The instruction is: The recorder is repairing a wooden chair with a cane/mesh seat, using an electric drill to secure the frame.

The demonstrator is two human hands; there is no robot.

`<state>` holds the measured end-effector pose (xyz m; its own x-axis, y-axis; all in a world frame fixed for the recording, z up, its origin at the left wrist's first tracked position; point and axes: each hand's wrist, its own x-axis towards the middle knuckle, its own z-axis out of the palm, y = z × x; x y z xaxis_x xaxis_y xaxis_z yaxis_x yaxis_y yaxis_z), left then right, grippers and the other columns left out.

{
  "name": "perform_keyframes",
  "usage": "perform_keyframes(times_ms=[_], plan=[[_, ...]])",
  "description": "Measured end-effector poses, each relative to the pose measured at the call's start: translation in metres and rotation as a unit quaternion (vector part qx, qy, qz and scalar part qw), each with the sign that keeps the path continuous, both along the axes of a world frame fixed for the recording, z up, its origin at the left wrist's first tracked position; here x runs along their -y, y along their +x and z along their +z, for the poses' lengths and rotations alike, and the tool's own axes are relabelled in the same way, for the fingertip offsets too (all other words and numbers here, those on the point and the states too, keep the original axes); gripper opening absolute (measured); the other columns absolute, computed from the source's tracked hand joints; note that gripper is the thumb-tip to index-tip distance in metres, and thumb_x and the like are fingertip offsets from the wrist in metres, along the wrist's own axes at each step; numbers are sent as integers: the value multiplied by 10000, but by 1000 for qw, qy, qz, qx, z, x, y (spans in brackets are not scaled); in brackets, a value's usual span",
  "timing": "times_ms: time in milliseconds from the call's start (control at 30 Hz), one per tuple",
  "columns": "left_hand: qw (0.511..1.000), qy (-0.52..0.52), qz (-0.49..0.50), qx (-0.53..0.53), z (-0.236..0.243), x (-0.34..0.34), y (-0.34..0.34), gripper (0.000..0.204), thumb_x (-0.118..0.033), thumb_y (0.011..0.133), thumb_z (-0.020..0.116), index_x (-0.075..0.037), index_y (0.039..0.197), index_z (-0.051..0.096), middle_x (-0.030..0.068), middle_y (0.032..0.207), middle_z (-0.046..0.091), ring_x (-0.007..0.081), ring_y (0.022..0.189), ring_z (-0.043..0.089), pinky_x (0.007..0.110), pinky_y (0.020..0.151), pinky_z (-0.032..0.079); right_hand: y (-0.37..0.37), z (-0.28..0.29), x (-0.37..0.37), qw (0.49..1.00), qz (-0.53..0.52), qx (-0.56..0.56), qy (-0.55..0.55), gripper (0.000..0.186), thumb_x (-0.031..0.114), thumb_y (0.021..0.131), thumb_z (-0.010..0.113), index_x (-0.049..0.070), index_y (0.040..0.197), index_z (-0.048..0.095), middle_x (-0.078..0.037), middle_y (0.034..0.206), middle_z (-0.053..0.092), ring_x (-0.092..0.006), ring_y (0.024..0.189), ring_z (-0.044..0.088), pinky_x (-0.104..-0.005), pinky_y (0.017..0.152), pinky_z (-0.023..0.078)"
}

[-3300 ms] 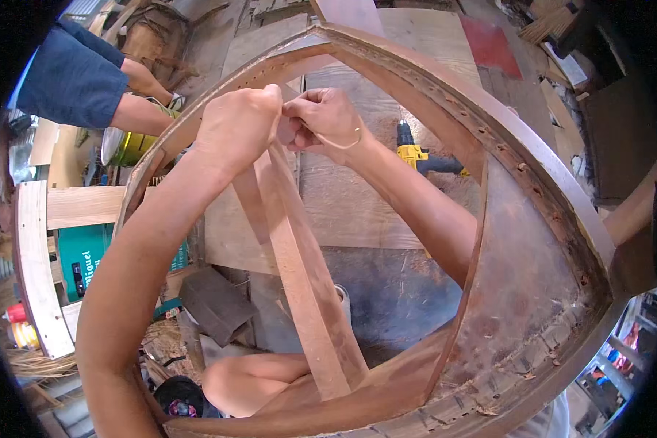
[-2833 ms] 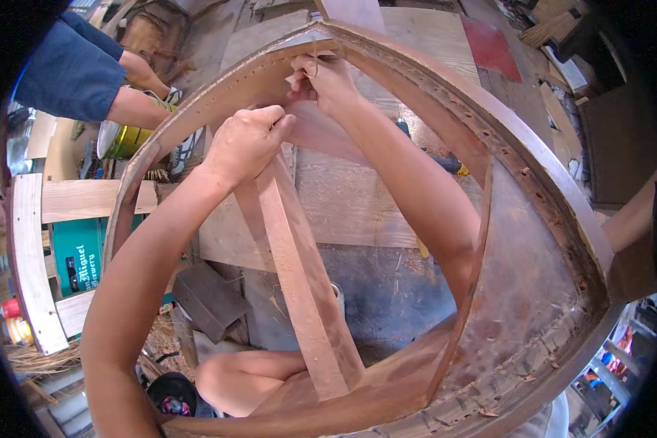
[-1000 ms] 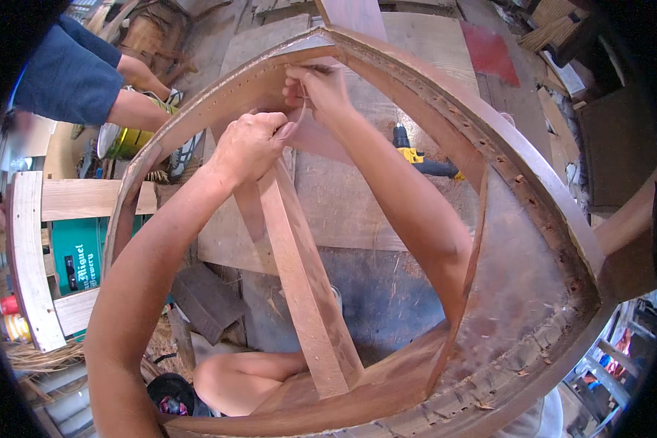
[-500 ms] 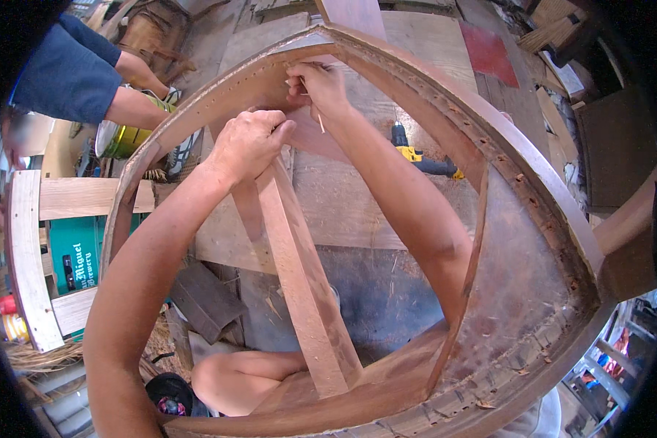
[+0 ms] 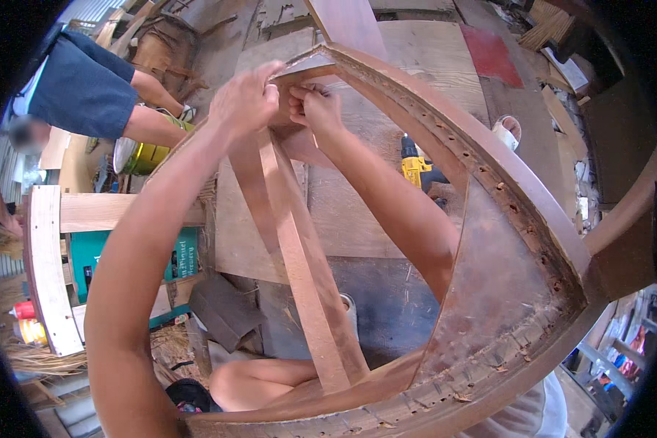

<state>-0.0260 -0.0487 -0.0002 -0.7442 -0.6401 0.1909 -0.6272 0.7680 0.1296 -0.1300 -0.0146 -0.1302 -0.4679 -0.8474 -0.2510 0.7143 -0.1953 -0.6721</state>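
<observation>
A large curved wooden chair frame with small holes along its rim surrounds both my arms. My left hand, slightly blurred, is closed over the frame's far left rail near the top corner. Inside that corner my right hand is closed, fingertips pinched by the rail's inner face; whatever they hold is hidden. Below my hands a square wooden brace crosses the opening down to the near rail. A flat brown panel fills the right corner.
A yellow and black cordless drill lies on the plywood beyond my right forearm. Left of the frame are a pale wooden frame and a green crate. Another person's leg stands beside a yellow-green can.
My left hand has moved up and outward from the brace top to the far left rail. My right hand has shifted slightly down; the thin pale strand at its fingers no longer shows.
</observation>
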Motion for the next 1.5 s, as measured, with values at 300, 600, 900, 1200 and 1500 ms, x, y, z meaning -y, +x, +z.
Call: perform_keyframes(times_ms=[300,600,900,1200,1500], plan=[[998,6,-50,49,-12,52,12,529,-168,814,531,-212,1332,628,181,1114,659,356,1078,637,425,946,505,0,-9,1,998,-18,-40,-35,79,89,902,706,29,862,674,-60,733,640,-124,556,575,-265,478,475],[996,2,-90,23,-24,54,17,411,-262,901,597,-206,1307,635,176,1062,653,348,1057,638,440,913,509,-9,7,-16,998,28,-60,20,131,114,894,713,16,975,679,-63,787,653,-138,601,617,-301,528,565],[998,16,-61,-7,-27,61,6,310,-200,879,634,-154,1178,701,162,1053,679,347,1016,653,410,892,511,-6,-7,-1,982,-37,-182,-11,115,81,883,681,-7,955,699,-62,814,664,-134,614,597,-305,516,526],[997,16,-79,3,-24,65,1,308,-169,838,646,-127,1135,715,132,1061,711,324,1016,663,427,901,519,4,-26,17,974,-94,-204,-12,137,96,888,632,33,998,682,-44,895,652,-122,637,580,-299,560,544],[998,9,-53,-36,-26,62,3,212,-200,807,720,-98,993,715,86,908,740,285,906,700,405,793,537,-2,-18,14,904,-177,-390,-5,157,59,843,649,0,945,753,-51,805,688,-101,677,607,-300,583,552]])
